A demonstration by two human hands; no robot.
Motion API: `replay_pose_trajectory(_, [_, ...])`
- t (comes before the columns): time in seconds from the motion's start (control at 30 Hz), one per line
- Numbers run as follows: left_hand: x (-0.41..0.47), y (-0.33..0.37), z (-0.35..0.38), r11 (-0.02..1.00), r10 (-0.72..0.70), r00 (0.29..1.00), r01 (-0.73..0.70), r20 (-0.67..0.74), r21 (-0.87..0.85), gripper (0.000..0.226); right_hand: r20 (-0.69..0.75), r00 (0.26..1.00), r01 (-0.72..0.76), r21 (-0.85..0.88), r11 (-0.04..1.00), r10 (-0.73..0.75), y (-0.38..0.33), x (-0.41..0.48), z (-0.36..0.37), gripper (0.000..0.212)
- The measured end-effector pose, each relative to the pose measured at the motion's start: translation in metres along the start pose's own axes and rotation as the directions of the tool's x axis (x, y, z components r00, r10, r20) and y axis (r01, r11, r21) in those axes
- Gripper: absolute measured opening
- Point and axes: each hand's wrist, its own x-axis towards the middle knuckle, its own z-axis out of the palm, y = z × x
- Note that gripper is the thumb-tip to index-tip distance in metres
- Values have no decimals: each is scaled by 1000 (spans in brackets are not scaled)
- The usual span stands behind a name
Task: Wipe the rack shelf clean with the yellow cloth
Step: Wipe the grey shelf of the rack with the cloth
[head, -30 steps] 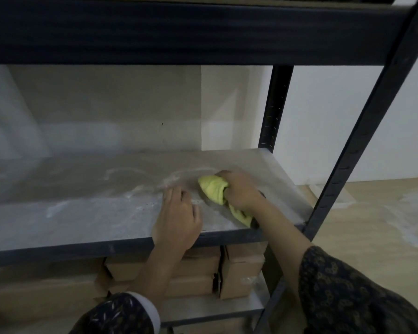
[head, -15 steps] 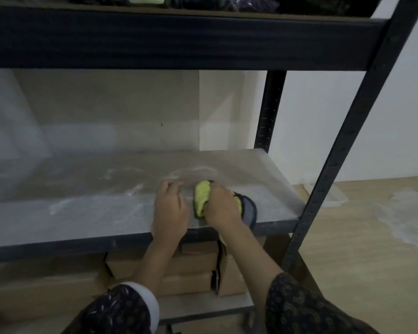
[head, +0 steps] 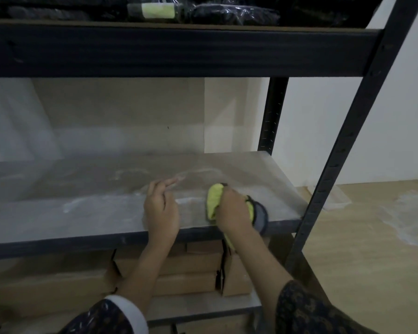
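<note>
On shelf (head: pixel 82 213), yellow cloth (head: pixel 214 201) in right fingers (head: pixel 225 200)

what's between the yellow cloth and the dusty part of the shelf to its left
Only the left hand, resting on the rack shelf just left of the yellow cloth that the right hand grips. Beyond it, nothing visible stands on the streaked surface.
</note>
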Motion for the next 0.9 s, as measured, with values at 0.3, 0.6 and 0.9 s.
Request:
replay_pose_trajectory(0.3, [2, 31, -3, 995, 45, 997, -51, -64, -86, 37, -92, 995, -9, 242, 970, 32, -7, 21, -29, 29])
replay_pose_trajectory(0.6, [5, 40, 11, 996, 58, 998, -57, 11, -71, 34, 23, 997, -82, 134, 988, 79, -12, 31, 7, 26])
replay_pose_trajectory(0.9, [7, 29, 41, 933, -112, 952, 2, 286, 359, 28, 266, 959, -127, 705, 698, -94, 30, 34, -29, 69])
